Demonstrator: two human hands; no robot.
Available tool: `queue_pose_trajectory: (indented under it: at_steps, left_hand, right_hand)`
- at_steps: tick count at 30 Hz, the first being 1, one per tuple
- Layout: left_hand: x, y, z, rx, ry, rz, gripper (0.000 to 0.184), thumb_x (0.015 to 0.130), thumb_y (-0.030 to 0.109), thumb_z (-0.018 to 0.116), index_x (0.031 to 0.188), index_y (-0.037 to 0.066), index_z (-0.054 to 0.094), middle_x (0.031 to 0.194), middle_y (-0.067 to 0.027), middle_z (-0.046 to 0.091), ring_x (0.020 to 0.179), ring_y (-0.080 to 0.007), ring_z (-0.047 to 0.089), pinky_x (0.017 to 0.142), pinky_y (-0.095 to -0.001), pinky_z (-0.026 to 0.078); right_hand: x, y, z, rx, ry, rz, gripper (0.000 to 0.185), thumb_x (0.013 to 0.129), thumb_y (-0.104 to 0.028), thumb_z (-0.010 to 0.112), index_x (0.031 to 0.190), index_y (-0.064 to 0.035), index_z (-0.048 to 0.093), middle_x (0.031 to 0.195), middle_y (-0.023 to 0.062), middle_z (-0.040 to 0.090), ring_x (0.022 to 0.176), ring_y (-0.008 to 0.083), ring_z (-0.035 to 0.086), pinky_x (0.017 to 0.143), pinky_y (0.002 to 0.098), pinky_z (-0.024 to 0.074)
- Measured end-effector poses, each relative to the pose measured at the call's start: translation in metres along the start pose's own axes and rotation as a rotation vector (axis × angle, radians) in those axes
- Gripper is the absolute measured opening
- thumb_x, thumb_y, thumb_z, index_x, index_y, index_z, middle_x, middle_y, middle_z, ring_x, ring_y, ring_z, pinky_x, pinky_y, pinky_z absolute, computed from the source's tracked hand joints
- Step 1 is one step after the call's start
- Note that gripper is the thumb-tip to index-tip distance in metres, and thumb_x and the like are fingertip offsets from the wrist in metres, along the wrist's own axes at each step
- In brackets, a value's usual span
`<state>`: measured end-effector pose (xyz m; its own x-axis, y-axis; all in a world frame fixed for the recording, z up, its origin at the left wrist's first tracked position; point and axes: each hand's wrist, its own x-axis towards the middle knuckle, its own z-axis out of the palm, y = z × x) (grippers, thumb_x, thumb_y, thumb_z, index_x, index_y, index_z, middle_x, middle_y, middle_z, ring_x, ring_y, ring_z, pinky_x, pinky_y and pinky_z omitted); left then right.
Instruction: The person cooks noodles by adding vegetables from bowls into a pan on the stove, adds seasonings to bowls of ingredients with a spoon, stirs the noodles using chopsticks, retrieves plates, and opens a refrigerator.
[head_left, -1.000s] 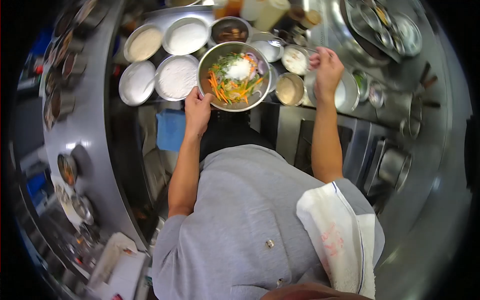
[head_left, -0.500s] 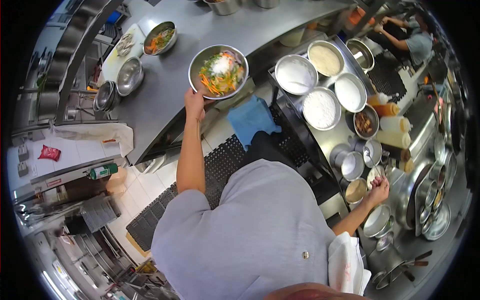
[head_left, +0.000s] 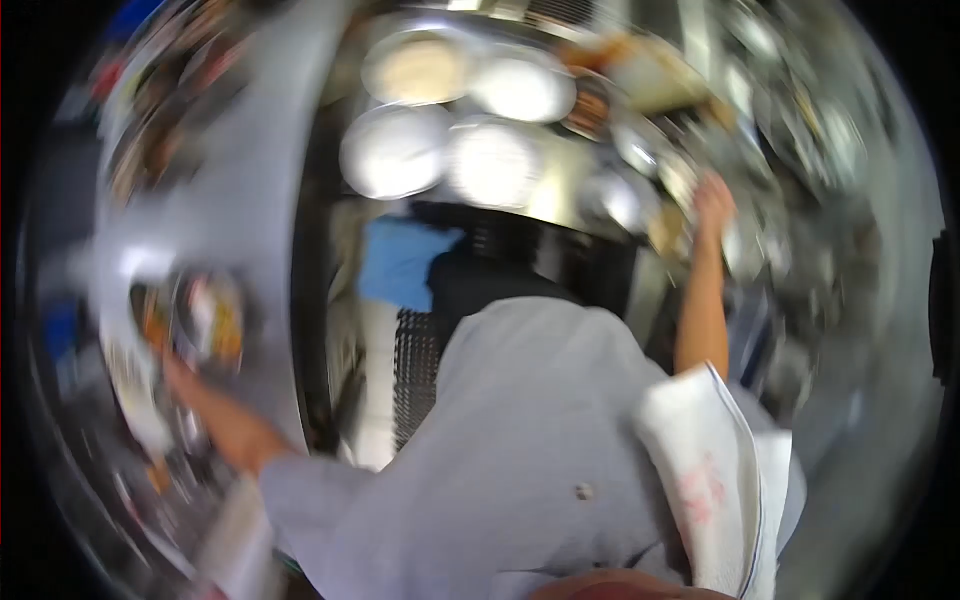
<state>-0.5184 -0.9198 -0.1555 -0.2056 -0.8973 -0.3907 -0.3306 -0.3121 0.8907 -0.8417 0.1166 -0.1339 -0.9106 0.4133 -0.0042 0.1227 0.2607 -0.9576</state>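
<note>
Strong motion blur smears this view. My left hand (head_left: 176, 368) is at the near rim of a metal bowl (head_left: 184, 312) of shredded vegetables with a white heap on top; the fingers look closed on the rim. The bowl is over the steel counter, close beside a second bowl of vegetables (head_left: 150, 316). At the right, my right hand (head_left: 713, 200) is closed above small metal containers. A spoon showed in its fingers a moment ago; blur hides most of it now.
Round pans of white powder (head_left: 397, 152) and a pan of tan crumbs (head_left: 417, 68) stand in front, beside a pan of brown pieces (head_left: 590, 104). Sauce bottles (head_left: 650, 75) lie beyond. A blue cloth (head_left: 405, 262) hangs low by the pan station. The steel counter (head_left: 255, 180) runs along the left.
My view has swung to the right, so the counter now lies at the left and the pans ahead. My left arm reaches out sideways with the bowl, now beside the second bowl.
</note>
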Motion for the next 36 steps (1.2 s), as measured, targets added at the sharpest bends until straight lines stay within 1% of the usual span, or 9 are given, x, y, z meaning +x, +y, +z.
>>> queue_pose_trajectory:
  at_steps: [10,12,16,20,23,27,28,29,36]
  left_hand:
    - [-0.05,0.064,0.039,-0.182,0.345,-0.01,0.04,0.088,0.018,0.061,0.112,-0.012,0.052,0.112,-0.0222,0.058,0.095,-0.0315,0.062,0.069,-0.0429,0.055]
    - [-0.07,0.071,0.039,-0.201,0.374,0.013,0.04,0.087,0.017,0.061,0.112,-0.013,0.052,0.112,-0.0224,0.058,0.094,-0.0318,0.062,0.068,-0.0428,0.055]
    - [-0.116,0.093,0.044,-0.198,0.417,0.069,0.04,0.086,0.014,0.063,0.11,-0.015,0.051,0.111,-0.0227,0.058,0.093,-0.0324,0.062,0.067,-0.0425,0.057]
    - [-0.102,0.096,0.007,0.054,0.244,0.247,0.043,0.079,-0.001,0.058,0.097,-0.034,0.037,0.103,-0.0362,0.053,0.081,-0.0416,0.062,0.07,-0.0435,0.064]
    - [-0.211,0.104,0.061,0.036,0.232,0.34,0.037,0.082,0.003,0.055,0.096,-0.031,0.046,0.099,-0.0308,0.058,0.08,-0.0382,0.064,0.074,-0.0394,0.062]
    - [-0.265,0.087,0.081,0.125,-0.11,0.494,0.026,0.083,0.005,0.051,0.094,-0.017,0.061,0.093,-0.023,0.063,0.085,-0.0314,0.065,0.077,-0.0359,0.056]
    - [-0.301,0.086,0.09,0.895,-0.109,0.87,0.025,0.085,0.007,0.049,0.095,-0.01,0.064,0.092,-0.0184,0.064,0.084,-0.0289,0.065,0.074,-0.0347,0.056]
    - [-0.316,0.078,0.113,0.418,-0.084,0.503,0.019,0.083,0.008,0.052,0.092,-0.005,0.064,0.09,-0.0138,0.064,0.081,-0.0267,0.064,0.069,-0.0341,0.055]
    - [-0.487,0.006,0.262,0.113,-0.57,0.176,0.019,0.076,0.0,0.057,0.095,0.0,0.058,0.087,-0.0067,0.063,0.072,-0.0145,0.06,0.06,-0.0234,0.047]
  right_hand:
    - [-0.006,-0.018,0.062,-0.29,0.071,-0.075,0.02,0.093,-0.019,0.053,0.096,-0.0007,0.061,0.067,0.0108,0.064,0.059,0.0178,0.062,0.055,0.0337,0.0508]
    - [-0.003,-0.011,0.065,-0.814,-0.043,-0.579,0.019,0.091,-0.019,0.054,0.094,-0.0024,0.062,0.07,0.0159,0.064,0.061,0.0276,0.064,0.059,0.0405,0.0496]
    - [-0.01,-0.022,0.072,-0.455,-0.032,-0.129,0.02,0.09,-0.02,0.053,0.086,-0.0036,0.063,0.073,0.0212,0.063,0.07,0.0379,0.063,0.064,0.0461,0.0478]
    - [-0.009,-0.01,0.065,-0.484,0.107,-0.219,0.02,0.09,-0.02,0.052,0.088,-0.0034,0.063,0.069,0.0184,0.063,0.068,0.0371,0.063,0.063,0.0443,0.048]
    - [-0.002,0.018,0.071,-0.547,0.099,-0.329,0.021,0.09,-0.02,0.052,0.088,-0.0025,0.064,0.067,0.014,0.064,0.062,0.0287,0.064,0.061,0.0411,0.0489]
    - [-0.009,0.021,0.077,-0.04,0.115,0.171,0.021,0.093,-0.016,0.049,0.086,-0.0009,0.062,0.066,0.0077,0.063,0.054,0.0131,0.059,0.048,0.0265,0.0498]
    - [-0.009,0.02,0.078,0.13,0.124,0.275,0.019,0.093,-0.014,0.049,0.087,-0.0002,0.061,0.068,0.0097,0.063,0.054,0.0145,0.059,0.048,0.0269,0.0501]
    - [-0.009,0.018,0.077,0.143,0.118,0.271,0.019,0.093,-0.014,0.049,0.087,-0.0002,0.061,0.068,0.0097,0.063,0.054,0.0145,0.059,0.048,0.0269,0.0501]
    - [-0.004,0.015,0.038,0.484,0.157,0.287,0.015,0.091,-0.009,0.05,0.087,0.003,0.057,0.068,0.0117,0.062,0.049,0.0143,0.057,0.043,0.0273,0.0486]
